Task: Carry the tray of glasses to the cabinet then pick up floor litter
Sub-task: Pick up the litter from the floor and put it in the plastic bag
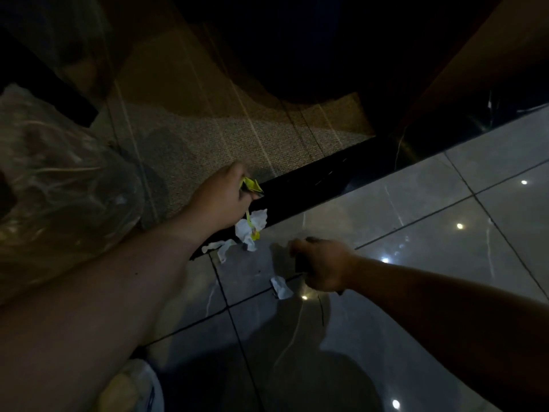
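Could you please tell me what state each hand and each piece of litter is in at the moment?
left hand: closed on yellow wrapper.
right hand: closed on a dark object.
white tissue: crumpled, at the tile edge.
small paper scrap: lying loose on the tiles.
plastic bag: bulging, contents unclear.

Paper scraps (251,228) lie on the tiles (416,203), the carpet (208,144) behind them.

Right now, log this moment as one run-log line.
phase: litter pickup | left hand: shut on yellow wrapper | right hand: shut on dark object | on tiled floor: white paper scraps
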